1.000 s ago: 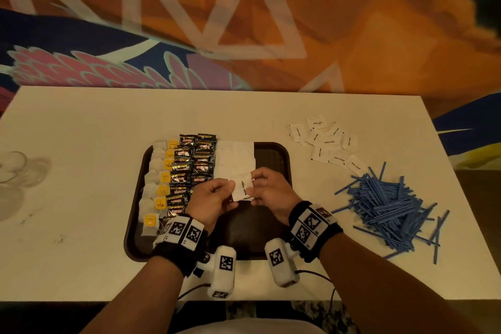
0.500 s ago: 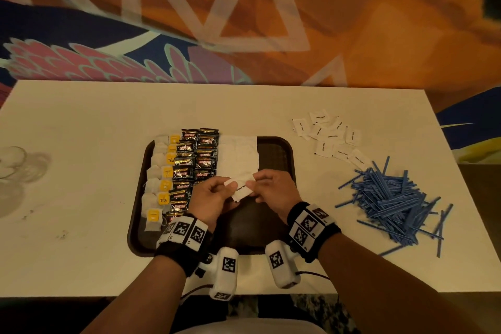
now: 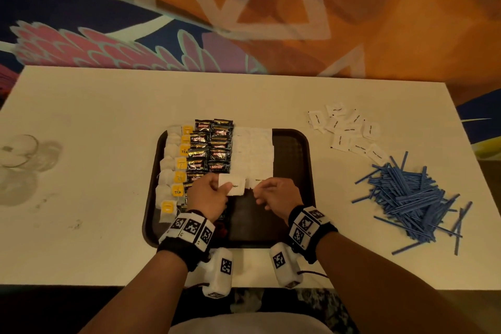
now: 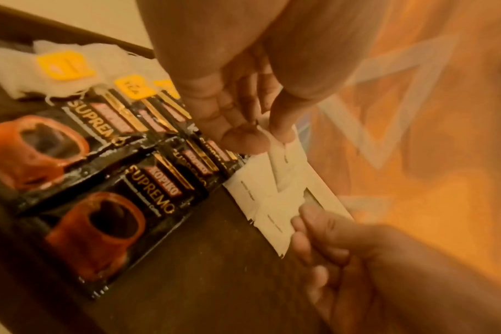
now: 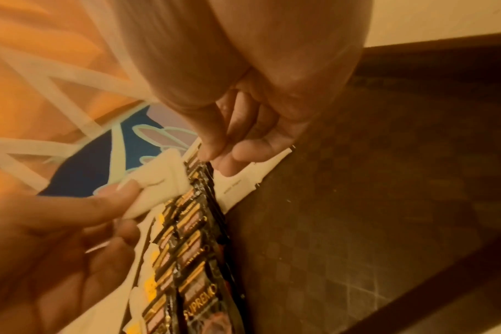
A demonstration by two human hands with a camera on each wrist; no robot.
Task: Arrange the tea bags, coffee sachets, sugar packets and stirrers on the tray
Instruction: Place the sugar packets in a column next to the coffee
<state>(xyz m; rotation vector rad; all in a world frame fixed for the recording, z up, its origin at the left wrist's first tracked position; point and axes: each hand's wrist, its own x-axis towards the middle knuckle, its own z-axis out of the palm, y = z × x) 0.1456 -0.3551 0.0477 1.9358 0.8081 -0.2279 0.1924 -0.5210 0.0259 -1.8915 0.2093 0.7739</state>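
Observation:
On the dark brown tray (image 3: 294,160) lie a column of tea bags (image 3: 173,168) with yellow tags, two columns of black coffee sachets (image 3: 211,149) and a block of white sugar packets (image 3: 253,152). My left hand (image 3: 226,188) pinches a small stack of sugar packets (image 4: 280,158) above the tray's middle. My right hand (image 3: 257,191) pinches one sugar packet (image 5: 237,183) at the near end of the white block, low on the tray. More sugar packets (image 3: 347,130) and a heap of blue stirrers (image 3: 409,198) lie on the table to the right.
The white table (image 3: 95,116) carries a clear glass (image 3: 19,152) at the far left. The right half and near part of the tray are bare. A patterned orange and blue floor lies beyond the table's far edge.
The hands, joined on one stack of packets, have drawn apart. My right hand now has a single packet down at the near end of the sugar block; my left keeps the rest.

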